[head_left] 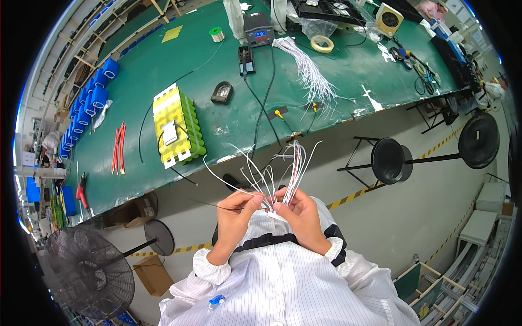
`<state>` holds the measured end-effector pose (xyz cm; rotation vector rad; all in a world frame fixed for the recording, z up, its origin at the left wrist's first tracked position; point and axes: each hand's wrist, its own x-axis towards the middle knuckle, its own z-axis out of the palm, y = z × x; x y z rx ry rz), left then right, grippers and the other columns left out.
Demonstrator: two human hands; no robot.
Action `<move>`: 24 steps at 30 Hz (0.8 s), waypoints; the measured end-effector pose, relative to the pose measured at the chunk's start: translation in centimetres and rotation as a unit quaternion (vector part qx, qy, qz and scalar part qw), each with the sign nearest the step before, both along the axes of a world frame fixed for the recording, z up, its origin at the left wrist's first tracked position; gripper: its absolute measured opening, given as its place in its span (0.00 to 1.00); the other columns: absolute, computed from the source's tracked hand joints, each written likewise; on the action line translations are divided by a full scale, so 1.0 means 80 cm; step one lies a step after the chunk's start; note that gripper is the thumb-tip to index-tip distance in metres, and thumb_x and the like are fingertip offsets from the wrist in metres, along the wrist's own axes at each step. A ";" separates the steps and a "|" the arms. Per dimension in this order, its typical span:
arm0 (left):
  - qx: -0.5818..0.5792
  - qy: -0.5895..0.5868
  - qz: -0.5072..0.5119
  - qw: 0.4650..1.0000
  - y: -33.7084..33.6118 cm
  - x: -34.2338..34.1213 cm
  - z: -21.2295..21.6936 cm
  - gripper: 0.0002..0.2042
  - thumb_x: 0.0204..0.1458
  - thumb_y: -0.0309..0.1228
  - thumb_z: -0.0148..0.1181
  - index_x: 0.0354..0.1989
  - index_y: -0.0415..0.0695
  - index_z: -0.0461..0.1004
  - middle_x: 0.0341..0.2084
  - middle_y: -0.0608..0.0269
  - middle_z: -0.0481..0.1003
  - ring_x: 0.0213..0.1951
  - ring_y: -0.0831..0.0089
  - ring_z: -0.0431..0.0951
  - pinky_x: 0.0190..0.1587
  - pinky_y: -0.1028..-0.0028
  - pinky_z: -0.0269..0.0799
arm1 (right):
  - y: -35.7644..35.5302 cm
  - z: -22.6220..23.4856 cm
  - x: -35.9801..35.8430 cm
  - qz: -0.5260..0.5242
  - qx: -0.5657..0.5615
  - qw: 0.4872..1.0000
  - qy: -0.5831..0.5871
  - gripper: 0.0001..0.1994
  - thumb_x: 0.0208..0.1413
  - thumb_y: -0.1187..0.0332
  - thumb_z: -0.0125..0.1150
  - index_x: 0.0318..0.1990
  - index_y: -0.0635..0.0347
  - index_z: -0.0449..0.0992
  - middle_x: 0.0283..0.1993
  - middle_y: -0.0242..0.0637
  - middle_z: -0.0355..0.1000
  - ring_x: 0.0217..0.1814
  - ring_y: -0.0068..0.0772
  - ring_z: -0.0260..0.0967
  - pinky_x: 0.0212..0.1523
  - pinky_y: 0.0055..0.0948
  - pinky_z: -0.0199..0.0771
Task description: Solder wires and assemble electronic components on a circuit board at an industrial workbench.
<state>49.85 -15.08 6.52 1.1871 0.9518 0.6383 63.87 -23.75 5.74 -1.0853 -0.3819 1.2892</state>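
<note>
A wire harness of thin white wires (295, 174), with a red one among them, fans upward from a white connector (276, 217) in front of my body. My left hand (236, 218) is closed, thumb and fingertips pinching white wire close to the connector. Wrapped round the base of the bundle, my right hand (302, 218) steadies the harness at its connector end. Beyond my hands, on the bench, stands a yellow-green battery pack (191, 127) of round cells with a small white block and black leads on it.
The green bench (187, 57) ends just past my hands. On it lie a bundle of white wires (309, 68), red wires (119, 146), a soldering station (258, 30), a solder spool (217, 34), tape (322, 44) and a small black tray (222, 93). A fan (89, 271) and stools (389, 160) stand nearby.
</note>
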 end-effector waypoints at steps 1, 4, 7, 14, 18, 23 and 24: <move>0.003 -0.036 0.002 0.999 -0.001 -0.003 -0.005 0.04 0.53 0.23 0.60 0.32 0.35 0.77 0.32 0.60 0.76 0.35 0.77 0.74 0.39 0.78 0.68 | 0.000 0.000 -0.001 -0.002 -0.001 1.000 0.005 0.10 0.55 0.79 0.58 0.45 0.68 0.69 0.43 0.38 0.73 0.46 0.24 0.71 0.48 0.24 0.73; 0.035 -0.093 0.000 0.995 -0.007 -0.004 -0.005 0.05 0.56 0.25 0.56 0.32 0.36 0.74 0.31 0.60 0.74 0.37 0.77 0.71 0.42 0.76 0.66 | 0.000 -0.003 -0.004 0.001 0.003 1.000 -0.003 0.10 0.54 0.80 0.59 0.44 0.67 0.69 0.42 0.37 0.72 0.47 0.24 0.71 0.48 0.24 0.72; 0.067 -0.134 -0.033 0.988 -0.010 -0.004 -0.005 0.08 0.60 0.29 0.48 0.31 0.38 0.69 0.29 0.62 0.71 0.37 0.78 0.66 0.43 0.77 0.63 | 0.000 -0.003 -0.007 0.003 0.004 1.000 -0.011 0.11 0.53 0.80 0.60 0.44 0.66 0.69 0.41 0.36 0.72 0.47 0.24 0.71 0.48 0.25 0.71; 0.014 -0.129 -0.004 0.992 -0.013 -0.012 -0.005 0.14 0.65 0.36 0.39 0.32 0.39 0.67 0.22 0.69 0.62 0.27 0.82 0.57 0.31 0.80 0.52 | 0.001 -0.002 -0.011 -0.019 -0.010 1.000 -0.012 0.10 0.53 0.80 0.60 0.43 0.65 0.69 0.40 0.36 0.71 0.45 0.24 0.70 0.48 0.25 0.71; 0.017 -0.107 0.005 0.994 -0.014 -0.012 -0.003 0.15 0.65 0.36 0.38 0.35 0.38 0.68 0.19 0.72 0.58 0.24 0.83 0.54 0.28 0.80 0.49 | 0.002 -0.004 -0.011 0.007 0.007 1.000 0.009 0.10 0.54 0.80 0.60 0.43 0.65 0.67 0.40 0.36 0.71 0.45 0.25 0.71 0.48 0.25 0.72; 0.045 -0.126 0.014 0.991 -0.015 -0.014 -0.006 0.15 0.65 0.35 0.39 0.37 0.38 0.69 0.18 0.73 0.58 0.24 0.84 0.53 0.27 0.80 0.48 | 0.004 -0.003 -0.012 0.040 -0.001 0.999 0.017 0.11 0.54 0.79 0.59 0.43 0.65 0.66 0.38 0.37 0.71 0.44 0.26 0.72 0.47 0.26 0.74; 0.045 -0.126 0.014 0.991 -0.015 -0.015 -0.006 0.15 0.65 0.35 0.39 0.37 0.38 0.69 0.18 0.73 0.58 0.24 0.84 0.53 0.27 0.80 0.48 | 0.003 0.000 -0.011 0.048 -0.013 0.998 0.043 0.11 0.54 0.79 0.60 0.43 0.65 0.66 0.38 0.37 0.71 0.43 0.26 0.72 0.46 0.26 0.75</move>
